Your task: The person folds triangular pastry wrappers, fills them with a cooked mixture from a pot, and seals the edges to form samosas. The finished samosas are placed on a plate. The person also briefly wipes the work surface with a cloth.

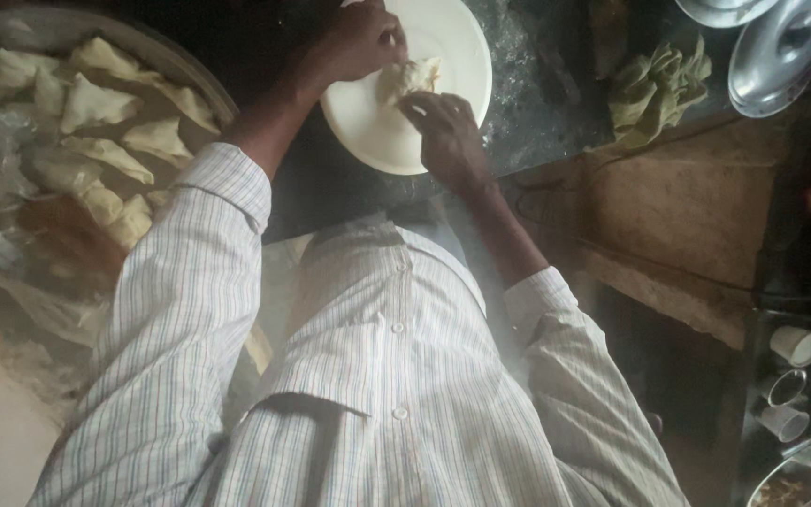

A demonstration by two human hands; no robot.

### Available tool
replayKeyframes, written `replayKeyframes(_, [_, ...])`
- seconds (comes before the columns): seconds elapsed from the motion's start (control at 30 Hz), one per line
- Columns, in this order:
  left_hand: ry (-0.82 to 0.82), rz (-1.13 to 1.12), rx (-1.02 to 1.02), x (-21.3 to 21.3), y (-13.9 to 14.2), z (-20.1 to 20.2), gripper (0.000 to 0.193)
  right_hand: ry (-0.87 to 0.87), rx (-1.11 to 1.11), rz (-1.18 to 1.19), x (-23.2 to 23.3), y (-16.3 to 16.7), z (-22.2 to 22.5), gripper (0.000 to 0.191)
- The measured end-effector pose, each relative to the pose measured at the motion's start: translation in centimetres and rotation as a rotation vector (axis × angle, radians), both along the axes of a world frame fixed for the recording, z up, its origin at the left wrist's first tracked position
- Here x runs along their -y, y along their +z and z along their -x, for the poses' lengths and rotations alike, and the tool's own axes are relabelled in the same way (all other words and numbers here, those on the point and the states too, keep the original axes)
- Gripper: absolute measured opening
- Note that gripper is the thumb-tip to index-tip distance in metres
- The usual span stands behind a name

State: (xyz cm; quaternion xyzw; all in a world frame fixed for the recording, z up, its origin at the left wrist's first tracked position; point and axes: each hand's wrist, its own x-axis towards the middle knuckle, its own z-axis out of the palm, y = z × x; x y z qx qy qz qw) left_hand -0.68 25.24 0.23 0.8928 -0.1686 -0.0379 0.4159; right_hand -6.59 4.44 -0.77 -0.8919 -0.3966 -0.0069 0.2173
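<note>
Around the white plate: dark counter lies bare below it; tray of pastries blocks left, green cloth right.

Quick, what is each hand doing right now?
Left hand: fingers curled, gripping the dough piece over the white plate.
Right hand: fingertips pinching the same dough piece from below.

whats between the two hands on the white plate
A piece of pale folded dough lies between the left hand and the right hand, touched by both, over the white plate. The head view shows this.
</note>
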Motion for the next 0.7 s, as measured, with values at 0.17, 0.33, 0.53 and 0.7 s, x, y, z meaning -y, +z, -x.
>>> replayKeyframes(0.17, [-0.066,-0.051,0.068,0.1,-0.2,-0.5,0.017,-0.088,-0.124,0.013,0.3,-0.9,0.0,0.038])
replayKeyframes(0.33, [-0.013,-0.019,-0.041,0.2,-0.5,-0.8,0.021,-0.066,-0.104,-0.001,0.5,-1.3,0.0,0.041])
replayKeyframes(0.53, [0.017,-0.072,-0.106,0.5,-0.5,-0.9,0.030,-0.056,-0.220,-0.109,0.7,-1.4,0.5,0.041])
replayKeyframes(0.7, [0.050,0.001,-0.040,0.7,-0.7,-0.5,0.028,-0.204,-0.253,-0.235,1.6,-1.6,-1.3,0.039])
